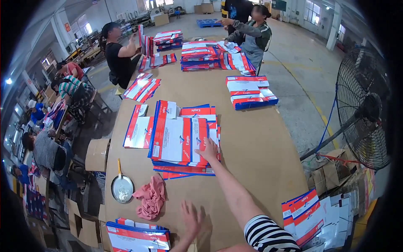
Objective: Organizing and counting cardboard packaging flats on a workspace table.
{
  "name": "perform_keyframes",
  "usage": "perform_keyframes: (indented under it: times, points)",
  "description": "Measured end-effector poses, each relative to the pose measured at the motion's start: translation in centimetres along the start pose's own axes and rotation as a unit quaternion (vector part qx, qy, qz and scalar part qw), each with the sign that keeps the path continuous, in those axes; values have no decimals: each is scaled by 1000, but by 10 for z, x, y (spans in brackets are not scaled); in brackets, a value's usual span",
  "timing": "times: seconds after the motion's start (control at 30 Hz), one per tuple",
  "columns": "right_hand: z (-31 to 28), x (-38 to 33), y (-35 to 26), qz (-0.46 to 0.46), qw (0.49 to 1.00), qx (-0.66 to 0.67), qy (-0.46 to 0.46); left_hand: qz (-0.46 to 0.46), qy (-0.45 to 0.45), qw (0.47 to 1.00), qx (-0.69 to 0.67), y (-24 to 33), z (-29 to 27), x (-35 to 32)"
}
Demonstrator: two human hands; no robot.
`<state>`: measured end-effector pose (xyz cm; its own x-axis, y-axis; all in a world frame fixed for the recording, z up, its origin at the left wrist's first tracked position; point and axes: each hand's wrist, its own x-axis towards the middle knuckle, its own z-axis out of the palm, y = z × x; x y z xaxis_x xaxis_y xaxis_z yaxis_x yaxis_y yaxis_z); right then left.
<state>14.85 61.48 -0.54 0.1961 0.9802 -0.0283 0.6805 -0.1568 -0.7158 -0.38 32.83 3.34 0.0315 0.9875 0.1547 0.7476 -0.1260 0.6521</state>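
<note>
My right hand (208,150) lies flat, fingers spread, on the near right corner of a stack of flat red, white and blue printed cartons (178,140) in the middle of the brown table (252,143). My left hand (191,218) hovers open over the bare tabletop near the front edge, holding nothing. It is nearest to a crumpled pink cloth (151,200) on its left and another pile of flat cartons (137,237) at the front left corner.
A small metal pan (122,187) sits left of the cloth. More carton stacks (249,91) lie farther up the table, where two people (119,54) handle cartons. A large floor fan (363,109) stands at right. Seated workers are at left.
</note>
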Motion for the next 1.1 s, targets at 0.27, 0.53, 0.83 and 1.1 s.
perform_keyframes:
  times: [0.27, 0.53, 0.83, 1.1]
  points:
    - [-1, -1, -12, 12, 999, -36, 4, 62, -158, 969, 179, -32, 1, -76]
    - [-16, 14, -4, 27, 1000, -13, 10, 69, -132, 977, 152, -28, 10, -73]
    - [3, 17, -2, 32, 998, -9, 62, 56, -132, 978, 150, -33, 9, -78]
    - [6, 25, -5, 57, 996, -22, 60, 34, -119, 986, 113, -36, 10, -80]
